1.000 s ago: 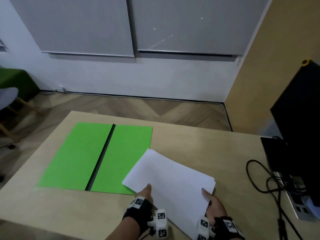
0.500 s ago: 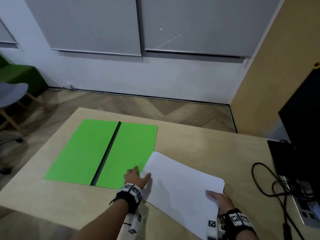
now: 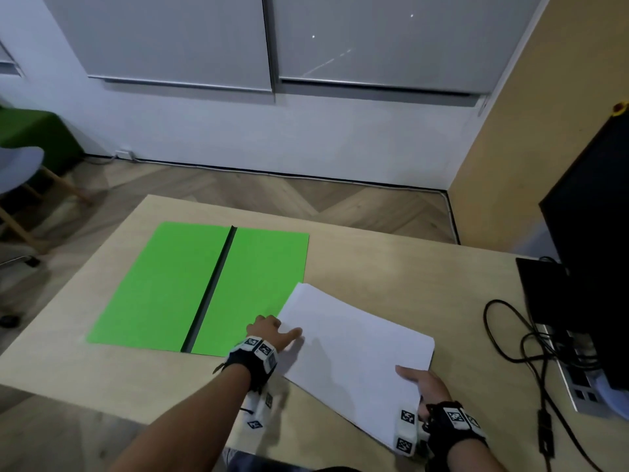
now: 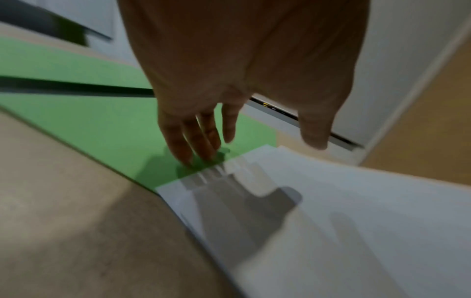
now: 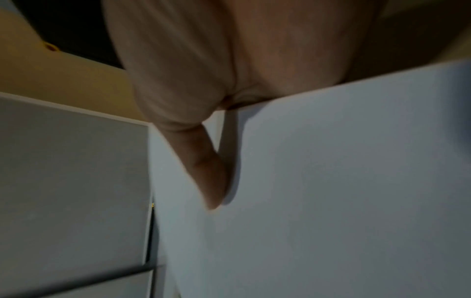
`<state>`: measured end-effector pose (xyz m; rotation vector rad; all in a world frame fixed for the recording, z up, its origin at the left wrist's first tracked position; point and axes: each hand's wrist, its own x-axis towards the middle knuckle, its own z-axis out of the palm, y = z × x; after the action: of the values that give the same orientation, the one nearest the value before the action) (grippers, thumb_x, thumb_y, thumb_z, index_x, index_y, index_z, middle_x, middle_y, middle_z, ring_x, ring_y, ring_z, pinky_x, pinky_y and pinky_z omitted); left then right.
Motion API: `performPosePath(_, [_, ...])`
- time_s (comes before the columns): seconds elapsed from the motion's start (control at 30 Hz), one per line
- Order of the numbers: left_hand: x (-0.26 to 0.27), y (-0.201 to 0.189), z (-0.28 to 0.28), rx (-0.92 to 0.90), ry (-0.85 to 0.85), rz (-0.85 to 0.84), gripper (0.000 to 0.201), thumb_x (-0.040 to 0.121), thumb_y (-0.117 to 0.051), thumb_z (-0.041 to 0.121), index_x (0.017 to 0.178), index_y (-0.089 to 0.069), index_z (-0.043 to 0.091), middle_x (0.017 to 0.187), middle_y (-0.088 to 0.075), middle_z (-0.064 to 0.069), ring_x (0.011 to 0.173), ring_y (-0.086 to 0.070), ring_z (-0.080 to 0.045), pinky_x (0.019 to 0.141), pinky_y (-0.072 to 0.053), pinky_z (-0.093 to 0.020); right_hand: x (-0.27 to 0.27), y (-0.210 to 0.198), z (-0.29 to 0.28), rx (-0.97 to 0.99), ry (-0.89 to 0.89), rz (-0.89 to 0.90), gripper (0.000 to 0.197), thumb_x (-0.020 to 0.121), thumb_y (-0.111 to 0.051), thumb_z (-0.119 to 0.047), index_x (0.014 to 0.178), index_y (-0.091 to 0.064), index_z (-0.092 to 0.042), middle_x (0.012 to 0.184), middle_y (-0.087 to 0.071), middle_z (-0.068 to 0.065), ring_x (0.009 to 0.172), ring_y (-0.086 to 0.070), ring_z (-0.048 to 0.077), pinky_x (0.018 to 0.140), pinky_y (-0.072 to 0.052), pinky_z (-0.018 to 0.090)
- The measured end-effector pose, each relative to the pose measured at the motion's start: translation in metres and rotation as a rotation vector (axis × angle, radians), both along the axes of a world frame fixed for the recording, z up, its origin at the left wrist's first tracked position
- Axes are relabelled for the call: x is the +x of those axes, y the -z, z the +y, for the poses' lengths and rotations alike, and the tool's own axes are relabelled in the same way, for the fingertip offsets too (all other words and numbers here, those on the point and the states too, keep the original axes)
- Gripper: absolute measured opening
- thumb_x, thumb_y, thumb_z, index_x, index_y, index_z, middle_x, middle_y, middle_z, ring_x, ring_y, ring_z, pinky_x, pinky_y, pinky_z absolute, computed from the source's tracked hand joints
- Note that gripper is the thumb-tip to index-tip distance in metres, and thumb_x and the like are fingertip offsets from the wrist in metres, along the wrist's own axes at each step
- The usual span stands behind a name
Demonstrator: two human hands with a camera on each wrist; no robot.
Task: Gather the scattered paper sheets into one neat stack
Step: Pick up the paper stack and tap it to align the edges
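Observation:
A stack of white paper sheets (image 3: 354, 352) lies slanted on the wooden table (image 3: 391, 267), its far left corner overlapping a green mat (image 3: 163, 294). My left hand (image 3: 280, 328) is at the stack's left edge. Its straight fingertips (image 4: 198, 155) touch the mat beside the sheets, and its thumb hovers over the paper (image 4: 356, 211). The sheet edges there look slightly fanned. My right hand (image 3: 422, 383) grips the stack's near right corner, with the thumb (image 5: 211, 181) lying on top of the paper (image 5: 331, 181) and the fingers hidden underneath.
A black strip (image 3: 214, 287) runs down the middle of the green mat. At the right stand a dark monitor (image 3: 595, 250), looping black cables (image 3: 503, 335) and a power strip (image 3: 578, 379). A grey chair (image 3: 17, 165) stands on the floor at left.
My left hand left the stack's near edge and moved up to its left edge on the green mat. The right hand kept its grip on the near right corner.

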<state>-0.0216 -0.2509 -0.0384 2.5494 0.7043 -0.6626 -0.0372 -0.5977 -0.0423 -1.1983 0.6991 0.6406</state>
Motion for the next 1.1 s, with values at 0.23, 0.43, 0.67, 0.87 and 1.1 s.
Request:
performPosePath(0.23, [0.005,-0.013,0.012,-0.647,-0.463,-0.352,0.123,0.062,-0.085,0.056,0.156,-0.017,0.016,0.158,-0.029,-0.013,0.142,-0.034,-0.033,0.114,-0.032,-0.053,0.027,-0.056,0.004,0.059,-0.132,-0.278,0.062,0.046,-0.081,-0.003,0.103,-0.063,0.014,0.105,-0.064,0.034,0.091,-0.062,0.049,0.085,-0.049,0.055])
performPosePath(0.43, [0.016,-0.009,-0.005,-0.897,-0.514,-0.297,0.125,0.034,-0.09,0.023,0.146,-0.036,0.007,0.131,-0.06,-0.015,0.121,-0.057,-0.033,0.104,-0.042,-0.044,0.044,-0.07,-0.006,-0.067,-0.185,-0.347,0.058,0.032,-0.08,-0.006,0.086,-0.065,0.01,0.083,-0.062,0.023,0.076,-0.057,0.033,0.068,-0.046,0.037])
performPosePath(0.67, [0.01,-0.013,-0.006,-0.924,-0.513,-0.276,0.046,0.064,-0.086,0.0,0.104,-0.066,0.004,0.096,-0.072,-0.008,0.086,-0.066,-0.023,0.079,-0.05,-0.032,0.042,-0.064,-0.018,-0.049,-0.155,-0.343,0.061,0.031,-0.079,-0.003,0.088,-0.067,0.014,0.088,-0.067,0.029,0.076,-0.064,0.039,0.069,-0.052,0.041])
performPosePath(0.87, [0.024,-0.031,-0.015,-1.02,-0.426,-0.477,0.054,0.034,-0.073,0.0,0.087,-0.066,0.008,0.072,-0.073,0.0,0.08,-0.063,-0.024,0.068,-0.055,-0.03,0.042,-0.084,-0.022,-0.067,-0.084,-0.47,0.05,0.033,-0.075,0.005,0.083,-0.068,0.011,0.078,-0.068,0.02,0.072,-0.064,0.032,0.068,-0.051,0.036])
performPosePath(1.1, [0.031,-0.064,-0.045,-1.096,-0.271,-0.664,0.03,0.045,-0.07,-0.002,0.069,-0.054,0.007,0.058,-0.062,0.008,0.055,-0.057,-0.008,0.056,-0.05,-0.021,0.049,-0.082,-0.051,-0.32,0.211,-0.707,0.033,0.053,-0.078,0.01,0.075,-0.076,-0.014,0.072,-0.071,-0.005,0.068,-0.064,0.014,0.065,-0.052,0.025])
